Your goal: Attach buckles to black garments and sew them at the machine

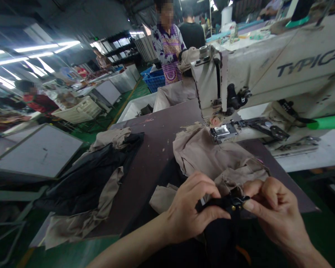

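Observation:
My left hand [191,208] pinches the black edge of a garment [219,238], which looks like a trouser waistband, between thumb and fingers. Thumb and bent fingers of my right hand [279,208] grip the same edge further right. Two small brass-coloured studs [236,207] show on the black cloth between my hands. The garment's beige lining [209,152] lies bunched on the table beyond, up against the bed of the sewing machine [257,70]. Where the rest of the black cloth hangs below my hands, it is dark and partly hidden by my left forearm.
Another black garment with beige lining [92,178] lies at the table's left side. The brown tabletop [159,137] ends at its front edge near me. White bins [134,106] and a blue crate [153,79] stand behind. A person in a patterned apron [171,52] stands beyond the machine.

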Tool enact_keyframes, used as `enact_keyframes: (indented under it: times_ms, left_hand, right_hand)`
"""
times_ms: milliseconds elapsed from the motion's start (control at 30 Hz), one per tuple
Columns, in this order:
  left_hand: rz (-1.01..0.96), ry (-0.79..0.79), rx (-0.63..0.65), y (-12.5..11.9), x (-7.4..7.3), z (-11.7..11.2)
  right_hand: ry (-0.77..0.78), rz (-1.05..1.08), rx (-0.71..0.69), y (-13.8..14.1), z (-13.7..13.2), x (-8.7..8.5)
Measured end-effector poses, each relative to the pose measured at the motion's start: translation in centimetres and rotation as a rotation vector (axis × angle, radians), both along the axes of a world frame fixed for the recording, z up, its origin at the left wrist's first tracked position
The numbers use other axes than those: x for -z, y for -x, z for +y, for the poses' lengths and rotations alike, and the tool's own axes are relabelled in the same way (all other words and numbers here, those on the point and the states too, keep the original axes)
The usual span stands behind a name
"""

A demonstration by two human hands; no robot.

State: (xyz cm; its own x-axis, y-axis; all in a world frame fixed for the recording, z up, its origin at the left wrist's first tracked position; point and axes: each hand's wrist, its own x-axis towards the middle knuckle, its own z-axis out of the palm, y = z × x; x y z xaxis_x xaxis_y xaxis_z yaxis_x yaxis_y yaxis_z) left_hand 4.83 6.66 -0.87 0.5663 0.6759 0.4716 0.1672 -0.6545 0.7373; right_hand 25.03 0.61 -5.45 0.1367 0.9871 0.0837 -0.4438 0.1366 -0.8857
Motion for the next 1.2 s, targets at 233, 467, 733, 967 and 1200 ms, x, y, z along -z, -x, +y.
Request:
enact_keyframes:
  times_ms: [233,467,733,967,1200]
  left_hand:
    - [0.134,-0.027,-0.054,0.2,-0.6,-0.6]
    - [-0.016,0.472,0.306,0.6,1.3,1.8]
    - [0.29,0.002,-0.253,1.0,0.5,-1.4]
    - [0.266,-0.122,-0.228,0.9,1.9,-2.5]
    - [-0.102,0.954,0.095,1.4,3.6,-0.9]
  right_hand:
    - [0.059,0.093,-0.006,0.4,0.5,-0.4]
    - [0.085,0.134,-0.134,0.6,1.1,-0.9]
    - [0.201,0.199,0.009,0.6,1.7,-0.4]
    - [0.235,0.213,0.018,0.7,1.5,0.1]
    - [0.294,0.263,-0.042,1.6,2.2,0.3]
